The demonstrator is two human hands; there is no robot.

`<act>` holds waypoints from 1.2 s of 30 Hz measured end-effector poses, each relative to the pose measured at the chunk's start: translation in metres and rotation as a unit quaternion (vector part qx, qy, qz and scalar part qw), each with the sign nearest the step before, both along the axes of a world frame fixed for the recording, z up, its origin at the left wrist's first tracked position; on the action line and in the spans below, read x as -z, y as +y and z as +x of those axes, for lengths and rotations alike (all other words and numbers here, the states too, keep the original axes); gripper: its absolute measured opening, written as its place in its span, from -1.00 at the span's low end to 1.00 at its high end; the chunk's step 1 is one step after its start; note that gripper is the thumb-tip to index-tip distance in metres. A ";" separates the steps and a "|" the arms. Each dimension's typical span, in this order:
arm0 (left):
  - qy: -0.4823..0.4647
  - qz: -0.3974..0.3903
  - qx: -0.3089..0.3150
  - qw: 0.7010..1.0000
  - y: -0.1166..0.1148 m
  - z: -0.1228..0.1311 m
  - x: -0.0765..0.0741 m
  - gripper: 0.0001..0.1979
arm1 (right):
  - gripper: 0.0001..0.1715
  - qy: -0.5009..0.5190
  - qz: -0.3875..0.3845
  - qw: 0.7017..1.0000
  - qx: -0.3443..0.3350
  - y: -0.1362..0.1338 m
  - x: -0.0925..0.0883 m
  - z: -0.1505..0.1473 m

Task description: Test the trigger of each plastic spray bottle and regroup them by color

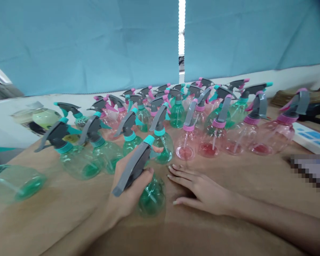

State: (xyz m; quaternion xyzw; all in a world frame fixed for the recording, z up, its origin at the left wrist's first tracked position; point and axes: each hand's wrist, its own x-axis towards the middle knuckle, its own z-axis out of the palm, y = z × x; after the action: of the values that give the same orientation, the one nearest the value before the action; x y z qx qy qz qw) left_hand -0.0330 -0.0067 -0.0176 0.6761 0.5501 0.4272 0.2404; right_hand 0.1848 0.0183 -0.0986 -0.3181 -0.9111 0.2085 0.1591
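My left hand (129, 190) is wrapped round the neck of a green spray bottle (152, 199) with a grey trigger head and a turquoise nozzle. The bottle is at the near middle of the table, its nozzle pointing away from me. My right hand (202, 190) rests on the tabletop just right of that bottle, fingers stretched out and apart, holding nothing. Beyond the hands stand more spray bottles: a green one (165, 147) straight ahead and a pink one (186, 144) beside it. The fingers of my left hand are partly hidden behind the trigger head.
Several green and pink spray bottles crowd the far part of the brown table (200, 231). Another green bottle (29, 183) is at the left edge. A white device with blue keys (313, 137) lies at the right. A blue sheet (96, 42) hangs behind.
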 end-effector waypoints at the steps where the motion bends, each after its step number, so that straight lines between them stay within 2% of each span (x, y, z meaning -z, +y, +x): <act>1: -0.010 -0.012 -0.001 1.000 0.000 0.002 -0.001 -0.79 | -0.18 0.005 -0.001 1.000 -0.001 0.000 0.000 0.000; 3: -0.036 -0.040 -0.010 0.998 -0.001 0.005 -0.003 -0.73 | -0.18 0.008 0.000 1.000 -0.004 0.001 0.002 0.001; 6: -0.046 -0.051 -0.034 0.997 -0.002 0.007 -0.003 -0.77 | -0.19 0.009 0.002 1.000 -0.006 0.001 0.003 0.001; 9: -0.041 -0.038 -0.029 0.998 -0.002 0.006 -0.001 -0.79 | -0.22 0.022 -0.004 1.000 -0.003 0.002 0.004 0.001; 14: -0.038 -0.018 -0.019 0.999 -0.001 0.006 0.000 -0.63 | -0.25 0.030 -0.005 1.000 -0.005 0.002 0.004 0.001; 21: -0.057 -0.024 0.015 0.998 0.002 0.010 -0.006 -0.62 | -0.26 0.018 -0.003 1.000 -0.004 0.002 0.003 0.001; 28: -0.060 -0.027 0.007 0.998 0.004 0.012 -0.007 -0.65 | -0.26 0.031 -0.008 0.999 -0.004 0.002 0.003 0.002; 36: 0.006 -0.008 -0.010 1.000 0.001 0.008 -0.007 -0.65 | -0.25 0.012 -0.002 1.000 -0.005 0.002 0.000 0.001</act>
State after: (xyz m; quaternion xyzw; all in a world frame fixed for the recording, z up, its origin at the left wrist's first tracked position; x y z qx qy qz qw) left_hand -0.0252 -0.0061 -0.0101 0.6713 0.5617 0.4212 0.2376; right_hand 0.1861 0.0199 -0.0987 -0.3109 -0.9103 0.2153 0.1686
